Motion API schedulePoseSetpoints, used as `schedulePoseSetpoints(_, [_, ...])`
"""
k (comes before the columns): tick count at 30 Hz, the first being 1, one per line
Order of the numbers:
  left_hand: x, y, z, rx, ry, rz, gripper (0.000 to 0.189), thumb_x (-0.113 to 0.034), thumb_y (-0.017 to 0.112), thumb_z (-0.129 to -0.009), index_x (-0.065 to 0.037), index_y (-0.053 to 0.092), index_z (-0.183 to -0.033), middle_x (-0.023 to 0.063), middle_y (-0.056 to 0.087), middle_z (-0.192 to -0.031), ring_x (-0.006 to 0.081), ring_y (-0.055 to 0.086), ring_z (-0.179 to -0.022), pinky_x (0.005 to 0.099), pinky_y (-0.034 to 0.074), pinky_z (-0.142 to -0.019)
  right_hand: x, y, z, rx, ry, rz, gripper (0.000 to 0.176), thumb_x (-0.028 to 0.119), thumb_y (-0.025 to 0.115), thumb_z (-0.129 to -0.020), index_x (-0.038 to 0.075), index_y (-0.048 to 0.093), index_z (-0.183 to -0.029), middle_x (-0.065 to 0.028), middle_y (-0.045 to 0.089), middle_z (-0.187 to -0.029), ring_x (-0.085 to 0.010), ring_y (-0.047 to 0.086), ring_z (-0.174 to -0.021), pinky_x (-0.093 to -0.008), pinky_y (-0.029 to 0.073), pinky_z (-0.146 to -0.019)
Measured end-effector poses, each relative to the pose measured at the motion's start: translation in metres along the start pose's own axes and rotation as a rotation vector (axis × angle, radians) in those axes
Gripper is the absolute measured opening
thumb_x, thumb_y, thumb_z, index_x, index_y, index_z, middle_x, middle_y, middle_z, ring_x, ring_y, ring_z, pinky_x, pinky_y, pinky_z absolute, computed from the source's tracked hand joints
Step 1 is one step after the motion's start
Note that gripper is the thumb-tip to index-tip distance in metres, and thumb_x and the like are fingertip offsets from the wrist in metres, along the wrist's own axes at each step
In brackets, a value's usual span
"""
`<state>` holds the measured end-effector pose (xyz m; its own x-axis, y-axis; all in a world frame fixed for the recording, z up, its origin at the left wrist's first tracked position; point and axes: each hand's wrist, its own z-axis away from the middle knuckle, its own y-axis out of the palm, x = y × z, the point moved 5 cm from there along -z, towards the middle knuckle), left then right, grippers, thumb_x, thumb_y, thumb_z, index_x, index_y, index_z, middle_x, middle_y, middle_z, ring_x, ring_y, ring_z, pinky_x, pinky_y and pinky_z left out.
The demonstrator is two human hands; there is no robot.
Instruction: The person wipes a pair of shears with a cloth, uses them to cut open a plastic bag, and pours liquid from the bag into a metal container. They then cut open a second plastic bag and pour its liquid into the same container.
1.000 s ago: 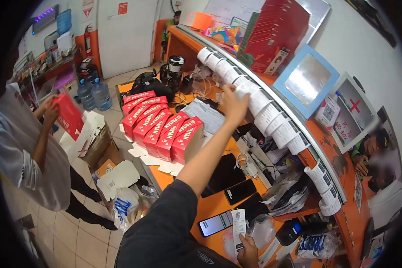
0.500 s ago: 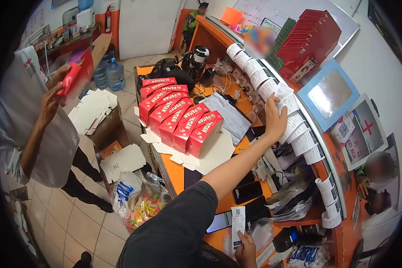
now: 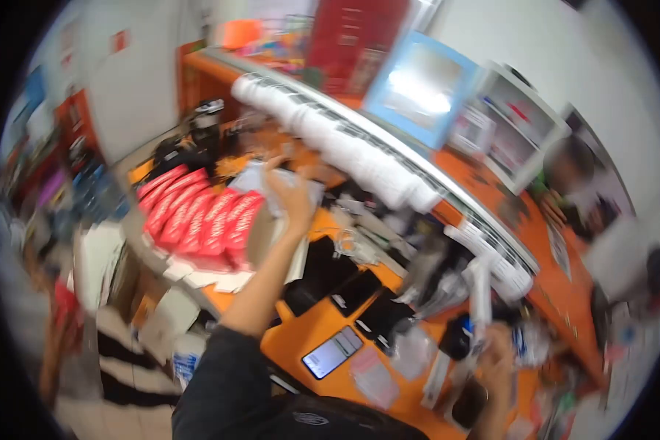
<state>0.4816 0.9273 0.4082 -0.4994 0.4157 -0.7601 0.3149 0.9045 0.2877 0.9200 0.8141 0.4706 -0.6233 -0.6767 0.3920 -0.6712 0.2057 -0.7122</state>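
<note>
The picture is smeared by motion. My left hand [image 3: 292, 196] hangs over the desk near the white papers [image 3: 251, 178], just right of the red boxes [image 3: 198, 220]. Its fingers look stretched and apart, with nothing visible in them. At lower right, my right hand [image 3: 497, 356] grips a white receipt slip [image 3: 480, 293] that stands upright from the fingers. A row of printed receipts [image 3: 330, 139] hangs along the counter's ledge, beyond my left hand. Below and between my hands lies a phone with a lit screen [image 3: 332, 353].
Dark phones [image 3: 356, 292] and clear plastic bags [image 3: 411, 350] lie on the orange desk [image 3: 293, 337]. A blue-framed mirror [image 3: 422, 88] stands on the ledge, by a white cabinet [image 3: 517, 125]. At far left, a co-worker's hand holds a red box [image 3: 67, 304].
My left hand has left the hanging receipts and come down over the desk. My right hand has lifted the slip off the desk, to the right. The view has swung right.
</note>
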Motion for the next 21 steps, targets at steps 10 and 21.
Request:
schedulePoseSetpoints(10, [0.001, -0.091, 0.121, 0.486, -0.395, 0.126, 0.042, -0.009, 0.049, -0.082, 0.001, 0.036, -0.121, 0.0148, 0.035, -0.129, 0.0247, 0.034, -0.119, 0.0375, 0.023, -0.102, -0.233, -0.108, -0.139, 0.28, 0.676, 0.745, 0.045, 0.0, 0.044, -0.07, 0.012, 0.061, -0.11, -0.0208, 0.055, -0.112, -0.0318, 0.052, -0.106, -0.0382, 0.038, -0.093])
schedulePoseSetpoints(21, [-0.03, -0.128, 0.168, 0.491, -0.409, 0.053, 0.038, -0.006, 0.05, -0.077, -0.001, 0.04, -0.114, 0.0142, 0.042, -0.117, 0.0231, 0.04, -0.103, 0.0345, 0.032, -0.089, -0.295, -0.106, -0.161, -0.129, 0.664, 0.803, 0.044, 0.015, 0.047, -0.08, 0.016, 0.048, -0.124, -0.0169, 0.036, -0.13, -0.0351, 0.034, -0.119, -0.0464, 0.031, -0.097])
